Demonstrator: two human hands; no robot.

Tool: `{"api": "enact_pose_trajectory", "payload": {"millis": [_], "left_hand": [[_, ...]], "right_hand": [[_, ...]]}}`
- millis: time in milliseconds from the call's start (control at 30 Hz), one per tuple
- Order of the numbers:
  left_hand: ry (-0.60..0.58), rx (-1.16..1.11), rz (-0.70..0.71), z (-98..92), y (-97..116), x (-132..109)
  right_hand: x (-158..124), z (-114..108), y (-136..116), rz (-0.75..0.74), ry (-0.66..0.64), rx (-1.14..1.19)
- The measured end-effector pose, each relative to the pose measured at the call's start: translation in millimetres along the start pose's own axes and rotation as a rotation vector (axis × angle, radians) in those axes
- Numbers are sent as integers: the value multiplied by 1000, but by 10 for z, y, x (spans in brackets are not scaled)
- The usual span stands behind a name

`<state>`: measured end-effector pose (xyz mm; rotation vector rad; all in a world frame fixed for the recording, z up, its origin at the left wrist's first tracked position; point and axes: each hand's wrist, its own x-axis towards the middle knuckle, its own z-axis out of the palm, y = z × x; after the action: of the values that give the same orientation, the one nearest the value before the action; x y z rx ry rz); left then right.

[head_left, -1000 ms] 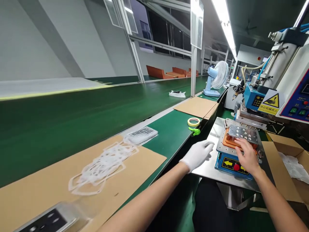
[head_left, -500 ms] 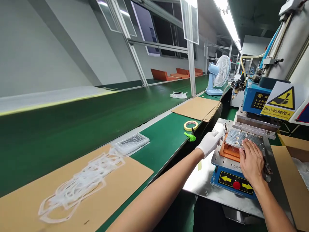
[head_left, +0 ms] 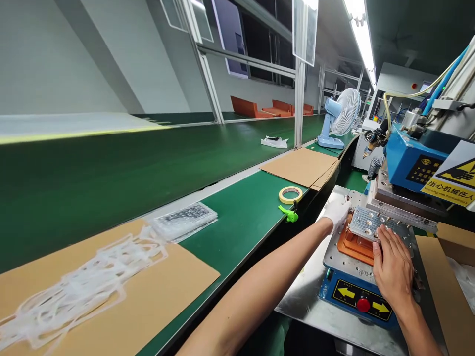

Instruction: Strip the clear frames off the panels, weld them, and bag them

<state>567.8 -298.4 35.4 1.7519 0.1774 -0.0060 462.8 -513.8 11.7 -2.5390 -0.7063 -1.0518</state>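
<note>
My left hand (head_left: 336,213), in a white glove, is at the left edge of a ridged metal plate (head_left: 365,222), beside a small metal latch. Its fingers look curled, and what is in them is hidden. Bare, my right hand (head_left: 394,264) lies with its fingers stretched flat over the plate's right front part. Under the plate sits an orange block fixture (head_left: 348,241) on the press's steel bed (head_left: 334,253). Below that, the blue front panel has yellow arrows and a red button (head_left: 362,304).
The blue press head (head_left: 411,153) with a hand-warning sign hangs behind the plate. To the left, cardboard (head_left: 178,291) bears tangled white frames (head_left: 100,277). A bagged stack (head_left: 185,220), tape roll (head_left: 290,195), green clip (head_left: 289,213) and fan (head_left: 328,126) stand along the belt. An open carton (head_left: 432,277) is at right.
My view has shifted slightly. The gloved left hand has come closer to the plate's left edge. My right hand stays flat on the plate.
</note>
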Motion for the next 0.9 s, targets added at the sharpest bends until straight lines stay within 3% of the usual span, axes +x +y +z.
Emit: {"api": "enact_pose_trajectory", "payload": {"millis": [133, 300, 400, 467, 533, 633, 733, 900], "left_hand": [[104, 89, 70, -191, -141, -92], [84, 227, 190, -354, -132, -301], [-24, 378, 477, -312, 28, -454], [-148, 590, 750, -243, 151, -506], [-254, 834, 911, -163, 266, -496], [-374, 1071, 828, -58, 413, -401], [-492, 1141, 748, 20, 524, -305], [-523, 1114, 650, 128, 651, -311]], "right_hand": [[-11, -7, 15, -9, -5, -24], [1, 21, 7, 3, -7, -39], [3, 9, -17, 5, -18, -36], [-35, -39, 5, -7, -45, -1], [-120, -119, 91, 41, -56, 45], [-297, -258, 334, 300, -10, 124], [-409, -345, 593, 535, -91, 276], [-402, -315, 737, 646, -182, 334]]}}
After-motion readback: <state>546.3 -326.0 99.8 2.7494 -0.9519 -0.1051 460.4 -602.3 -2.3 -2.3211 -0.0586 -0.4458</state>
